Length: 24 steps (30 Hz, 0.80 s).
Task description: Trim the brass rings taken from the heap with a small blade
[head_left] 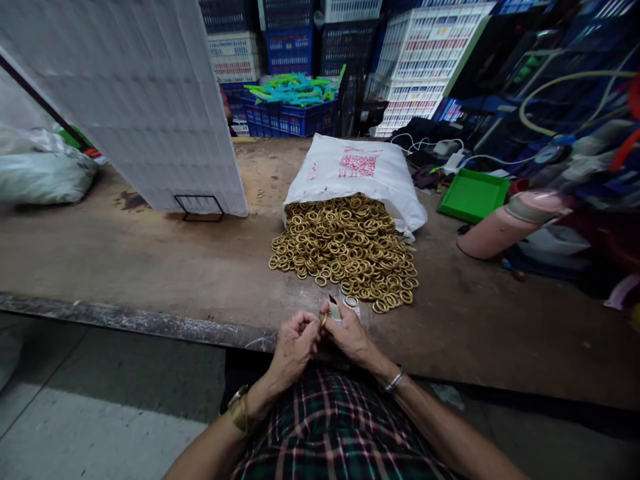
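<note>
My left hand [299,341] is closed, with thumb and fingers pinching a gold-coloured ring [323,320] at the table's front edge. My right hand [354,335] meets it there, closed around a small flat blade-like piece [335,310] with a pale body and a dark tip. The ring sits between the two hands, and their fingers hide part of it. Just beyond them spreads a heap of gold-coloured rings [345,243], spilling from the mouth of a white sack [320,167] with red print that lies on its side.
The wooden table [190,267] runs across the view. A pale panel [150,100] on a wire stand rises at left. To the right lie a green tray [475,195], a pink bottle [505,227] and white cables. Crates [415,53] are stacked behind, one holding green and turquoise pieces [297,88].
</note>
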Tool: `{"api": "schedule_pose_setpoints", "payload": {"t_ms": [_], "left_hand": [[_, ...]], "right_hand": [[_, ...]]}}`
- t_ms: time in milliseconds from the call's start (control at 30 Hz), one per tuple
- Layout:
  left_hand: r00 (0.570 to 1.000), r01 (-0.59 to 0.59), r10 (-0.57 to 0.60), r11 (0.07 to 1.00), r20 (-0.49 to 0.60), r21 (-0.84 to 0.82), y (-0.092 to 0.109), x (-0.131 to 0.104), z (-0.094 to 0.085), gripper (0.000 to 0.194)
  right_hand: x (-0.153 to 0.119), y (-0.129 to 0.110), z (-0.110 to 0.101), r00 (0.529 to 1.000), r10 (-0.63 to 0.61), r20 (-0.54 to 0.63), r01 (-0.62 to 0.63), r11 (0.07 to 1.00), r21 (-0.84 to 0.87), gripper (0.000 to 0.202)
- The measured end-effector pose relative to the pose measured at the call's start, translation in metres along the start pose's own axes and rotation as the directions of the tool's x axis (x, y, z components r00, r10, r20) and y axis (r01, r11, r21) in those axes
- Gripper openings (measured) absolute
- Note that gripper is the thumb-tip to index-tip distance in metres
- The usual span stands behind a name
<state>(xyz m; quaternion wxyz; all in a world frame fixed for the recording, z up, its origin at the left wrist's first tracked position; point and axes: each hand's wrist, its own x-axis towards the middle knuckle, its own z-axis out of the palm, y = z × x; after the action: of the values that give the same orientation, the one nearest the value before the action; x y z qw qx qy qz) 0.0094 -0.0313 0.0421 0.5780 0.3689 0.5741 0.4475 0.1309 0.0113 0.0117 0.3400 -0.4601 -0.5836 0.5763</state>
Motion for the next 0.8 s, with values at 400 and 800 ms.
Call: {"api": "schedule_pose_setpoints", "payload": {"t_ms": [400,800], "left_hand": [[0.999,-0.013,0.013,1.0,-0.05,-0.001,-0.005,0.005,-0.004,0.032],[1.0,-0.009,0.009,0.999,0.014,0.047,-0.018,0.007,-0.013,0.028]], "right_hand": [[0.007,-0.002,0.006,0.997,0.072,-0.004,-0.072,0.995,-0.066,0.013],[0.005,0.0,0.006,0.995,0.082,0.055,-0.076,0.993,-0.09,0.024]]}}
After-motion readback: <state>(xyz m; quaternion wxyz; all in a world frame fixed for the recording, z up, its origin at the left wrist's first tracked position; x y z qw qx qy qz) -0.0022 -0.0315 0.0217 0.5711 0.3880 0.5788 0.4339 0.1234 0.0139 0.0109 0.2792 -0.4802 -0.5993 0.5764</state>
